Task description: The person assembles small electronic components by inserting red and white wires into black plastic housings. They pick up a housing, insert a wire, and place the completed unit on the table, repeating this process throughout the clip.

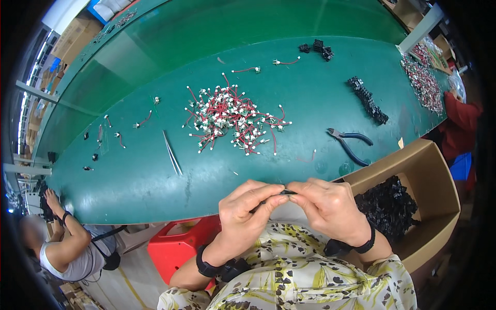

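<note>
Between the fingertips of both hands is a small black part (287,192), mostly covered, so its exact kind does not show. My left hand (248,204) pinches it from the left with thumb and fingers. From the right, my right hand (326,206) pinches its other end, and the two thumbs nearly meet. Both hands are over the table's front edge. Beyond them lies a pile of short red wires with white connectors (225,116). Metal tweezers (172,152) rest left of the pile, and blue-handled cutters (351,142) lie to its right.
At my right stands an open cardboard box (434,217) holding many black pieces (390,206). A row of black parts (367,101) lies at the right, a small black cluster (323,50) at the back. A red stool (181,245) stands left; people sit at both table ends.
</note>
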`<action>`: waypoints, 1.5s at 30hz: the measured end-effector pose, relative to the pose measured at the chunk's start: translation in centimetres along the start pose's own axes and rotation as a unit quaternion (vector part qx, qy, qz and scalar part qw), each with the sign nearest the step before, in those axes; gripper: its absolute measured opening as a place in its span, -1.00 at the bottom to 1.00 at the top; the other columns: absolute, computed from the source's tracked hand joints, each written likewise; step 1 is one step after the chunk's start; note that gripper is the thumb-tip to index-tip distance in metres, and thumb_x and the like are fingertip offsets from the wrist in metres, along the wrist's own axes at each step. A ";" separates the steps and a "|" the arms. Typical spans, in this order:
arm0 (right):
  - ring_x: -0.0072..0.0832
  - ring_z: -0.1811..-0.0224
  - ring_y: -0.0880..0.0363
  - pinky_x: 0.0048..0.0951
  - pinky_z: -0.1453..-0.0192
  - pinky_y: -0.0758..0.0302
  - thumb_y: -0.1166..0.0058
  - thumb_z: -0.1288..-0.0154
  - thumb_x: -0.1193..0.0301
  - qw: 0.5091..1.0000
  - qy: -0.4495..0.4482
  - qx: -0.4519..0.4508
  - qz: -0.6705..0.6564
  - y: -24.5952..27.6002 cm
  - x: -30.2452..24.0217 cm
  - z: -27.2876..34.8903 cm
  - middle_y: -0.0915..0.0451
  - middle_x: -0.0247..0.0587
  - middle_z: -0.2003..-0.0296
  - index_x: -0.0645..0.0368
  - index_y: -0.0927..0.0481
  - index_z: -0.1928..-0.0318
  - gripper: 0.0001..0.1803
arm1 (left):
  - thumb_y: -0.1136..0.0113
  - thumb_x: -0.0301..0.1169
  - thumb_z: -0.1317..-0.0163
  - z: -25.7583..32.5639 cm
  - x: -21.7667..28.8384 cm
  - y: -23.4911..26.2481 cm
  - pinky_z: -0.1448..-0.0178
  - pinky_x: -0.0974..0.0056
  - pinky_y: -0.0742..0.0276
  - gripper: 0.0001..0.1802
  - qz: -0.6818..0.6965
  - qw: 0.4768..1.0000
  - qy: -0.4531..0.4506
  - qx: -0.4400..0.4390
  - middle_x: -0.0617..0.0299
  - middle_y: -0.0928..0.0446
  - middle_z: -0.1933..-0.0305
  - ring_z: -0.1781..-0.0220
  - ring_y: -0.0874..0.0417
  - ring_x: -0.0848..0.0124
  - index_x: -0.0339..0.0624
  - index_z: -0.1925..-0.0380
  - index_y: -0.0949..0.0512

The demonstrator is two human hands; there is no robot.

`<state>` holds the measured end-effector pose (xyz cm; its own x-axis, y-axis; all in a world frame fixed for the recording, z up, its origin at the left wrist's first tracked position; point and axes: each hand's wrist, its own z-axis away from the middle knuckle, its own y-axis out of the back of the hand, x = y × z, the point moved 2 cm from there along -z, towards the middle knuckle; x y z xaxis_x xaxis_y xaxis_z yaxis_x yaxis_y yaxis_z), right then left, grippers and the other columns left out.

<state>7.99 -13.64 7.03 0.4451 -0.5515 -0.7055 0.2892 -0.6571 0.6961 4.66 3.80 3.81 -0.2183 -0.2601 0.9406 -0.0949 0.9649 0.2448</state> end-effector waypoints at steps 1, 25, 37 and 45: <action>-0.21 0.49 -0.62 -0.30 0.47 -0.51 -0.17 -0.21 0.45 1.000 0.001 0.008 0.006 -0.2 0.1 -0.1 -0.61 -0.15 0.45 0.16 -0.63 0.18 -0.84 | -0.45 -0.56 0.01 -0.1 -0.1 0.0 0.29 0.42 -0.52 -0.73 0.001 1.000 0.002 0.004 0.17 -0.66 0.32 0.35 -0.62 0.50 -0.24 0.24 -0.68; -0.88 0.50 -0.31 -0.76 0.50 -0.16 -0.24 -0.26 0.50 0.813 -0.214 -0.002 -0.542 -3.2 1.9 0.6 -0.57 -0.52 0.47 0.26 -0.64 0.14 -0.83 | -0.42 -0.60 -0.02 0.7 0.7 1.0 0.07 0.38 -0.54 -0.68 0.133 0.985 0.105 0.003 0.19 -0.61 0.19 0.16 -0.59 0.46 -0.22 0.16 -0.64; -0.60 0.10 -0.58 -0.64 0.06 -0.53 -0.15 -0.26 0.67 0.873 -0.089 0.051 -0.476 -3.9 1.5 0.3 -0.62 -0.22 0.15 0.36 -0.60 0.08 -0.79 | -0.34 -0.63 -0.10 1.1 0.0 0.8 -0.01 0.30 -0.58 -0.75 0.164 0.985 0.043 0.018 0.04 -0.63 0.09 0.04 -0.64 0.36 -0.25 0.19 -0.60; -0.60 0.14 -0.58 -0.64 0.10 -0.53 -0.15 -0.25 0.66 0.882 -0.082 0.044 -0.461 -4.8 1.4 -0.5 -0.61 -0.20 0.17 0.35 -0.61 0.08 -0.78 | -0.35 -0.60 -0.10 1.2 -0.7 1.5 0.04 0.35 -0.59 -0.77 0.149 0.986 0.058 0.050 0.12 -0.66 0.12 0.09 -0.66 0.40 -0.25 0.20 -0.65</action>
<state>7.62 -11.02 2.80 -0.0749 0.1771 -0.9813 0.3939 -0.8988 -0.1923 3.49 5.37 3.19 -0.1383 0.0459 0.9893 -0.1399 0.9880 -0.0654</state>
